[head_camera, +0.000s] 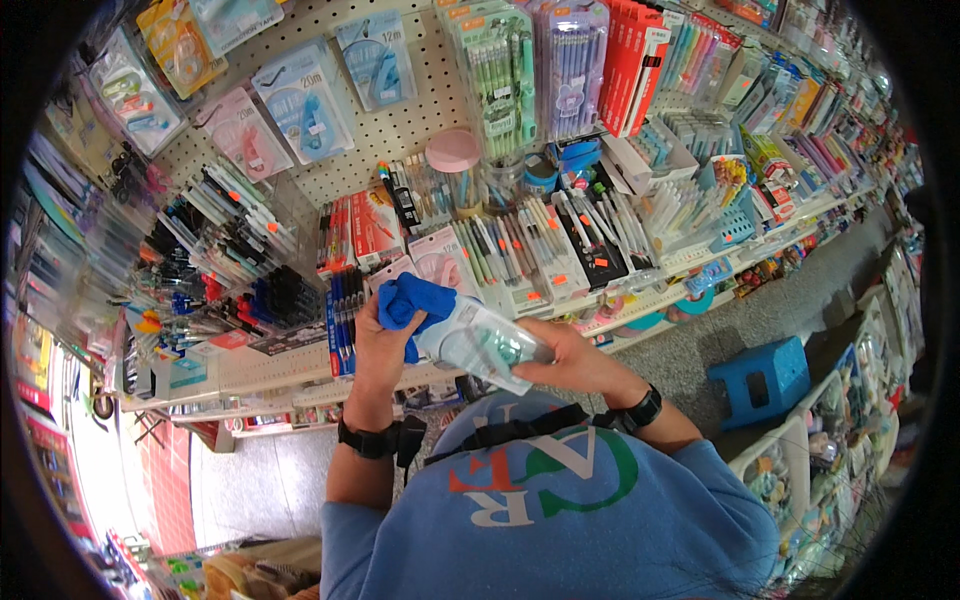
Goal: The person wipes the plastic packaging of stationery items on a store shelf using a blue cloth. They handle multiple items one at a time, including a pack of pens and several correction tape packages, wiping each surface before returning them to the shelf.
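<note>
My left hand [382, 341] grips a bunched blue cloth [416, 300], which covers the upper end of a blister pack [487, 341]. That pack is pale, with a clear plastic front and a green correction tape dispenser inside. Its lower end is pinched between the thumb and fingers of my right hand [566, 356]. Both hands are in front of my chest, just off the shelf's front edge. Close behind the cloth, a pink blister pack [442, 259] lies among the pens, and a box of blue pens [343, 319] stands just left of my left hand.
Correction tape packs [304, 101] hang from a pegboard [427, 75]. Rows of pens [495, 251] and boxes fill the shelf [232, 371]. At the far left stands a dense pen rack [225, 225]. A blue plastic stool [765, 382] is on the floor to my right, beside filled bins [795, 450].
</note>
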`<state>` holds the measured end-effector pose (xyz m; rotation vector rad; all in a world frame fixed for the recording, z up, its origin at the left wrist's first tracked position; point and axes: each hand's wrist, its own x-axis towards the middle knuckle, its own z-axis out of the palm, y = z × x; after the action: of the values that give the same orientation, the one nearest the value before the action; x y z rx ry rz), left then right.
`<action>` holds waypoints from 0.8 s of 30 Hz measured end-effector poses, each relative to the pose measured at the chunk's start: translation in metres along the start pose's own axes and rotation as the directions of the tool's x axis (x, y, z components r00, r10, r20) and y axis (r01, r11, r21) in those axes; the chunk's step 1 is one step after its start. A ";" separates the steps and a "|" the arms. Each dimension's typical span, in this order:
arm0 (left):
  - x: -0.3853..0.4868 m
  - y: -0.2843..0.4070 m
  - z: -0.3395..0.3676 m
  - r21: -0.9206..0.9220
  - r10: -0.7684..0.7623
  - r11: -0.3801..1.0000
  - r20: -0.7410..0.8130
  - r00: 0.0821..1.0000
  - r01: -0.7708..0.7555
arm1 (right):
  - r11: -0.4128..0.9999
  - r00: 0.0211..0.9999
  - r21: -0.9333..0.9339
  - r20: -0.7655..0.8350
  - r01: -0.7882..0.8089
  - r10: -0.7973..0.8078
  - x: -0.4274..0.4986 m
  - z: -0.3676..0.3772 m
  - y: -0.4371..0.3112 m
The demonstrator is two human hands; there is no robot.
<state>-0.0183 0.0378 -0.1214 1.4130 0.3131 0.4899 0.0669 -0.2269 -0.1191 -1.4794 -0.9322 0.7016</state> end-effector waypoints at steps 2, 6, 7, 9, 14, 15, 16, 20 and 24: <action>0.001 0.002 -0.001 0.120 0.047 0.992 0.012 0.999 -0.048 | 0.999 0.999 -0.040 0.038 0.004 -0.003 -0.001 0.004 0.000; 0.003 0.010 -0.001 0.282 0.088 0.953 0.093 0.992 -0.111 | 0.996 0.997 0.059 0.036 -0.070 0.068 -0.004 0.008 0.000; 0.003 0.012 0.000 0.315 0.090 0.941 0.127 0.988 -0.126 | 0.994 0.995 0.071 0.045 -0.087 0.084 -0.005 0.005 -0.001; 0.002 0.017 0.003 0.252 0.073 0.961 0.155 0.985 -0.110 | 0.993 0.994 0.070 0.051 -0.096 0.092 -0.007 0.003 -0.001; 0.001 0.022 0.012 0.126 0.107 0.982 0.253 0.962 -0.142 | 0.998 0.995 0.004 0.077 -0.064 0.064 -0.010 -0.002 -0.002; 0.002 0.023 0.013 0.144 0.121 0.976 0.260 0.958 -0.162 | 0.998 0.995 0.011 0.078 -0.060 0.059 -0.010 -0.002 -0.002; 0.003 0.024 0.014 0.162 0.135 0.970 0.267 0.954 -0.182 | 0.998 0.996 0.018 0.078 -0.055 0.053 -0.011 -0.003 -0.003; 0.005 0.027 0.021 0.289 0.138 0.934 0.254 0.957 -0.211 | 0.994 0.994 0.065 0.069 -0.087 0.083 -0.016 -0.005 -0.008; 0.008 0.025 0.033 0.351 0.196 0.899 0.211 0.958 -0.261 | 0.996 0.996 0.040 0.036 -0.083 0.082 -0.019 -0.007 -0.008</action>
<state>0.0009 0.0157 -0.0915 1.8698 0.1009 0.5135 0.0627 -0.2468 -0.1124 -1.4800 -0.8820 0.8044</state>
